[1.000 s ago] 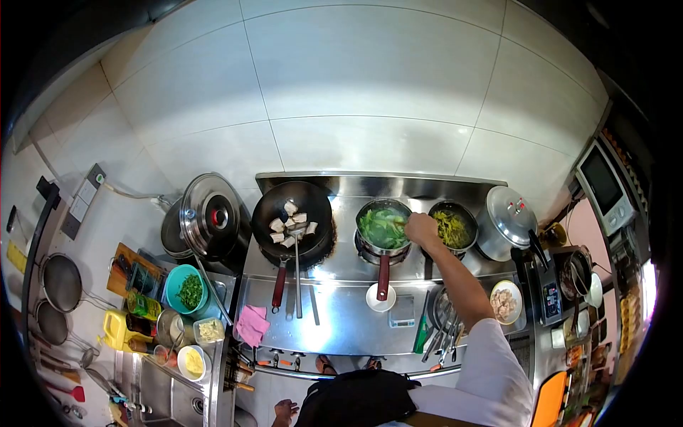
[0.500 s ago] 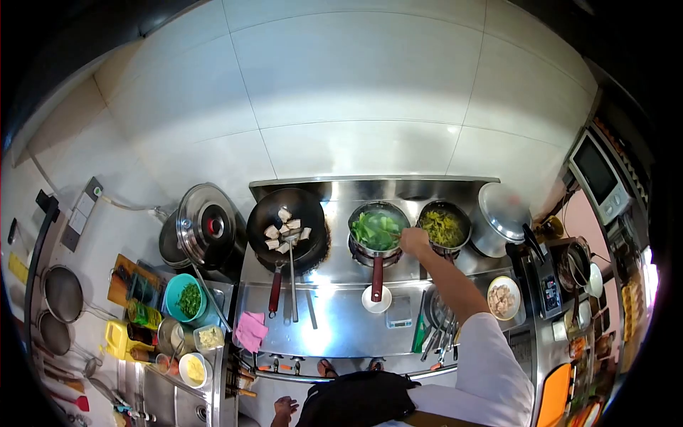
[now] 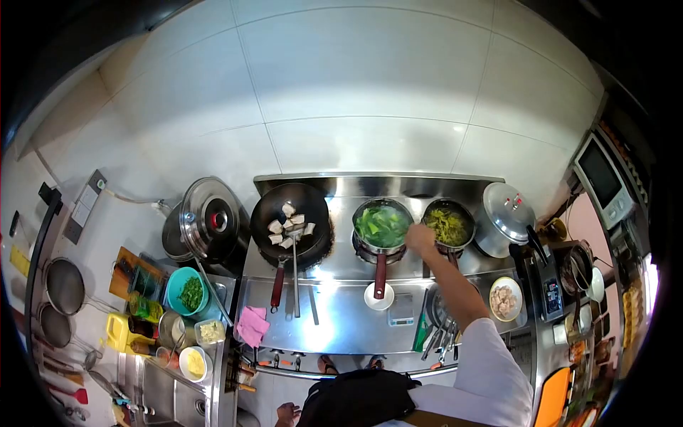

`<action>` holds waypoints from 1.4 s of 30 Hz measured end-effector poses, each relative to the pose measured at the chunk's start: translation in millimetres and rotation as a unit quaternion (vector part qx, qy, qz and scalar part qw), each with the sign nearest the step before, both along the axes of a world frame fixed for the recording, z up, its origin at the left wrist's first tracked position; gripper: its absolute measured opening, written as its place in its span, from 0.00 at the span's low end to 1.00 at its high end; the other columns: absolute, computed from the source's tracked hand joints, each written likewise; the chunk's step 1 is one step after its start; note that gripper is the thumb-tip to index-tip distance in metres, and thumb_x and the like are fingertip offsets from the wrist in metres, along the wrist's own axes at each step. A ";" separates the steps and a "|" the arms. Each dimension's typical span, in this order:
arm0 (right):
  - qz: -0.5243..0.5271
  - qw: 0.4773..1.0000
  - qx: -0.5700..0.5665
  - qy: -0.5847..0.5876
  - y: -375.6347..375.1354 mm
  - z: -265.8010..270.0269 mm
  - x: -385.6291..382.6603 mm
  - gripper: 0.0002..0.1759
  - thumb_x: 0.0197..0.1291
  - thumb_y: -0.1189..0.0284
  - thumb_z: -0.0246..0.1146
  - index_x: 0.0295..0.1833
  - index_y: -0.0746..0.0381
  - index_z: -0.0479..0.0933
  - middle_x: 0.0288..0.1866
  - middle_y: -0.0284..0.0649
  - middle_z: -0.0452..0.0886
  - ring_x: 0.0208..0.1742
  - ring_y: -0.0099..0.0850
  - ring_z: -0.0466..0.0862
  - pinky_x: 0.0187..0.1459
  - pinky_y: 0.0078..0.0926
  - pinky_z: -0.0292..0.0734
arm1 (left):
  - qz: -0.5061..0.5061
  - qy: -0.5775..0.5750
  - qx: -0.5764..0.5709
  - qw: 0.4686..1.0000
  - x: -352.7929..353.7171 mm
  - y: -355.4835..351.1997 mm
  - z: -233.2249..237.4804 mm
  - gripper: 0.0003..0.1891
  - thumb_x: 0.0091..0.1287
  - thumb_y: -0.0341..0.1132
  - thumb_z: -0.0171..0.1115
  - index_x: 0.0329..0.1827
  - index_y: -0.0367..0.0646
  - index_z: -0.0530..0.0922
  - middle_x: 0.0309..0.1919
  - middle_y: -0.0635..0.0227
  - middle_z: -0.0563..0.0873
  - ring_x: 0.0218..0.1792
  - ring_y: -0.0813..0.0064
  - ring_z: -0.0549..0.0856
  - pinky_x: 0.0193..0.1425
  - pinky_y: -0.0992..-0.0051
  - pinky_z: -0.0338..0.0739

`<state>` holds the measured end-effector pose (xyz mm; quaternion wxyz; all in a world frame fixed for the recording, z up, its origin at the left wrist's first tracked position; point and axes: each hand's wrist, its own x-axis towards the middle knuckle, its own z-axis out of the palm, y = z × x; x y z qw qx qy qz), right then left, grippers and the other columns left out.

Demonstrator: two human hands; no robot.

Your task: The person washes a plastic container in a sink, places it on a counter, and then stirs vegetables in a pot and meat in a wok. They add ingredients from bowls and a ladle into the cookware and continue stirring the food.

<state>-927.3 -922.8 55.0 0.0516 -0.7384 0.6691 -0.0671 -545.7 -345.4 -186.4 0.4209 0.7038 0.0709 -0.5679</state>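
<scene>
My right hand (image 3: 420,238) is closed at the right rim of a saucepan of leafy greens (image 3: 381,223). Whatever its fingers grip is too small or hidden to make out. The saucepan's dark red handle (image 3: 380,276) points towards me, and my hand is off it. Just right of that hand sits a second pan (image 3: 455,245) holding yellow-green vegetables (image 3: 447,226). Low at my side hangs my left hand (image 3: 288,413), fingers loosely apart, with nothing seen in it. To the left, a black wok (image 3: 267,206) holds pale chunks (image 3: 276,226) and a long-handled metal utensil (image 3: 296,281).
A lidded pot (image 3: 509,213) stands right of the burners, near a bowl of meat pieces (image 3: 504,299). In front lie a kitchen scale (image 3: 400,310), a small white bowl (image 3: 371,302) and a pink cloth (image 3: 252,326). Left is a teal bowl of chopped greens (image 3: 191,294).
My right hand has moved slightly right, away from the greens. The leaves in the saucepan have shifted. The whole view has tilted a little; my left hand still hangs low.
</scene>
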 end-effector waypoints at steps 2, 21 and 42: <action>0.040 0.998 0.056 -0.018 8.2 -10.0 0.9 0.14 0.50 0.65 0.56 0.32 0.63 0.82 0.36 0.51 0.83 0.39 0.48 0.83 0.42 0.42 0.78 | -0.008 -0.009 -0.018 1.000 -0.8 -7.6 -5.1 0.07 0.64 0.30 0.49 0.43 0.39 0.71 0.32 0.55 0.84 0.25 0.63 0.84 0.19 0.72 0.75; 0.023 0.998 0.015 0.062 -13.7 10.1 -3.8 0.16 0.49 0.61 0.61 0.38 0.62 0.82 0.39 0.50 0.83 0.42 0.43 0.84 0.42 0.38 0.79 | -0.002 -0.016 0.013 1.000 -5.7 -16.3 0.6 0.09 0.65 0.33 0.52 0.46 0.42 0.71 0.34 0.55 0.84 0.26 0.61 0.84 0.22 0.69 0.77; 0.027 0.998 0.042 0.032 28.2 59.7 -2.4 0.14 0.47 0.67 0.59 0.37 0.62 0.82 0.38 0.50 0.83 0.41 0.45 0.84 0.42 0.39 0.79 | 0.001 -0.042 0.007 0.999 -9.1 -15.1 12.2 0.10 0.64 0.33 0.52 0.46 0.40 0.72 0.33 0.57 0.84 0.27 0.63 0.85 0.24 0.70 0.77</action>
